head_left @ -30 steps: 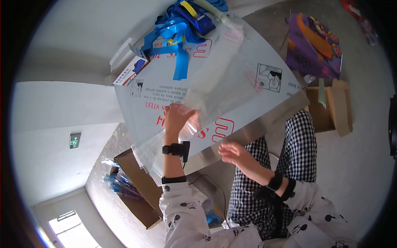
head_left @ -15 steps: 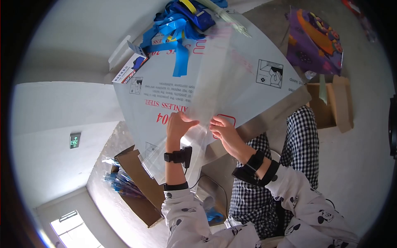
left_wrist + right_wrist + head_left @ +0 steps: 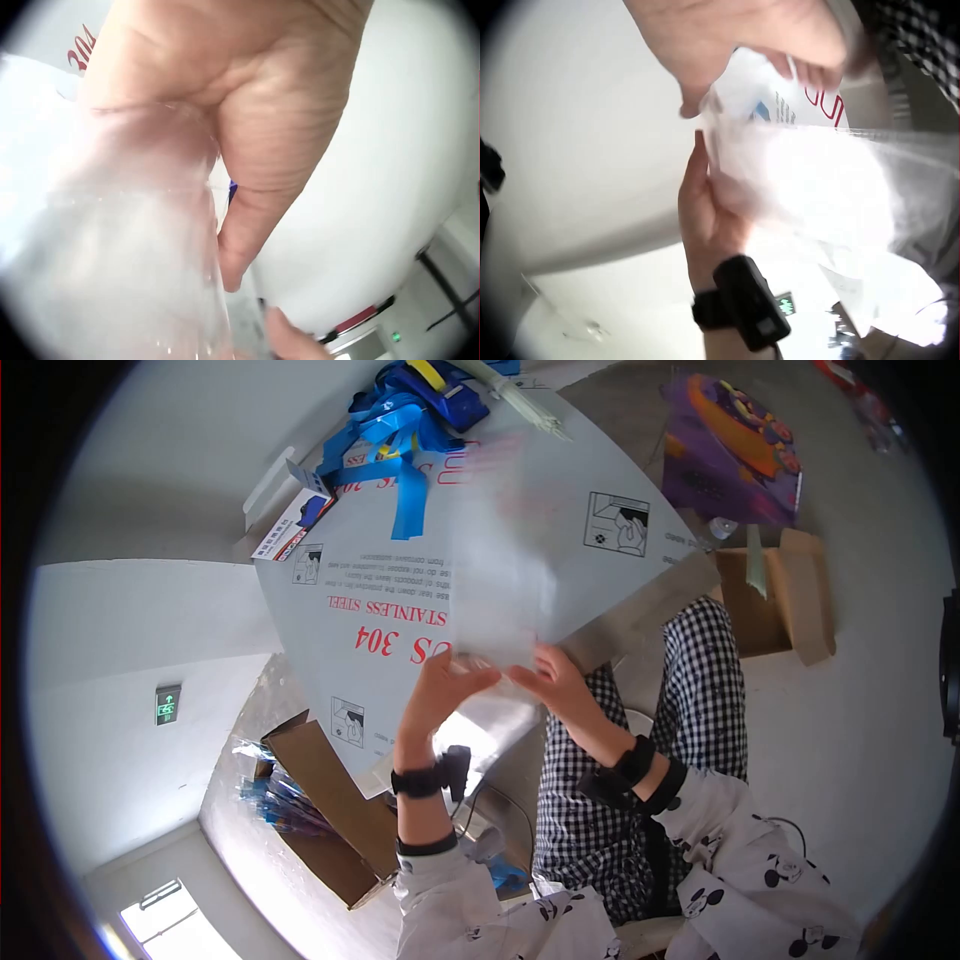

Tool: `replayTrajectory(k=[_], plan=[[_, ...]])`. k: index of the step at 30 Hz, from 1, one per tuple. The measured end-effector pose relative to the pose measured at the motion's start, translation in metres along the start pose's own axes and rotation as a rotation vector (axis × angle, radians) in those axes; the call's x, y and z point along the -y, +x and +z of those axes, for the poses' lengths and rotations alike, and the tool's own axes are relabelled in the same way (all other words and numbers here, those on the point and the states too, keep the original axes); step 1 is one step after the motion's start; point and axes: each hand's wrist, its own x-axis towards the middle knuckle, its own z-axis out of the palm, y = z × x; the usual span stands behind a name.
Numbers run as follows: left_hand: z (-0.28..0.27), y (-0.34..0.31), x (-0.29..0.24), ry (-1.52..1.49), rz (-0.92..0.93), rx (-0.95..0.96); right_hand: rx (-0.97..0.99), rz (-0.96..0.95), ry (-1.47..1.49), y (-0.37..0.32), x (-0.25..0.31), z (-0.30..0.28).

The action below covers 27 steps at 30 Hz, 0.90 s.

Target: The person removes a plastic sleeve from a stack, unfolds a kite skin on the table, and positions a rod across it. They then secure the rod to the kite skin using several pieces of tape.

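Observation:
A long clear plastic bag [image 3: 505,570], blurred in the head view, stretches from both hands over the sheet-covered board [image 3: 385,570]. My left hand [image 3: 440,690] grips its near end; in the left wrist view the fingers show through the film [image 3: 142,247], with the thumb outside it. My right hand [image 3: 560,685] is just to the right, its thumb tip beside the left thumb. In the right wrist view the right thumb lies at the bag's edge, and its bent fingertips [image 3: 802,71] stand apart from the thumb with the board showing between.
Blue straps [image 3: 405,430] and a bundle of pale thin sticks [image 3: 520,405] lie at the board's far end. A small printed box [image 3: 290,530] sits at its left corner. Cardboard boxes stand on the floor left [image 3: 330,810] and right [image 3: 805,600], near a purple printed sheet [image 3: 720,470].
My right hand has come up from near the board's front edge to beside the left hand. The plastic bag has swung to lie straight ahead, its near end drawn up off the board's left corner.

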Motion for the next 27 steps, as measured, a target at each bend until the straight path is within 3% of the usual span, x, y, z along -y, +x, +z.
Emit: replayTrajectory(k=[1, 3, 5, 6, 10, 13, 15, 17, 18, 21, 23, 24, 25, 27], plan=[[0.014, -0.013, -0.007, -0.034, 0.148, 0.013, 0.123, 0.041, 0.175, -0.010, 0.006, -0.012], [0.047, -0.044, -0.032, -0.108, 0.092, 0.014, 0.372, 0.121, 0.516, -0.039, 0.037, -0.036], [0.083, -0.069, -0.025, -0.143, 0.159, -0.073, 0.298, 0.144, 0.444, -0.072, 0.062, -0.054], [0.102, -0.089, -0.044, -0.321, 0.109, -0.042, 0.265, 0.176, 0.422, -0.087, 0.073, -0.065], [0.141, -0.138, -0.028, -0.323, 0.144, 0.152, 0.200, 0.130, 0.524, -0.132, 0.103, -0.097], [0.157, -0.165, -0.026, -0.210, 0.147, 0.090, 0.294, 0.090, 0.499, -0.157, 0.119, -0.109], [0.159, -0.186, -0.035, -0.129, 0.259, 0.072, 0.412, 0.092, 0.389, -0.167, 0.125, -0.119], [0.154, -0.204, -0.054, 0.003, 0.362, 0.093, 0.381, 0.155, 0.367, -0.179, 0.143, -0.114], [0.156, -0.211, -0.056, -0.122, 0.348, 0.141, 0.355, 0.136, 0.310, -0.187, 0.154, -0.105], [0.165, -0.218, -0.052, -0.368, 0.379, 0.219, 0.275, -0.185, -0.077, -0.198, 0.162, -0.097], [0.170, -0.200, -0.035, -0.352, 0.469, 0.188, 0.216, -0.598, -0.565, -0.220, 0.192, -0.073], [0.167, -0.195, -0.035, -0.403, 0.380, 0.177, 0.279, -0.763, -0.628, -0.236, 0.199, -0.059], [0.167, -0.180, -0.026, -0.489, 0.478, 0.096, 0.363, -0.976, -0.835, -0.242, 0.200, -0.056], [0.151, -0.174, 0.003, -0.701, 0.745, 0.114, 0.513, -1.409, -1.250, -0.250, 0.201, -0.050]])
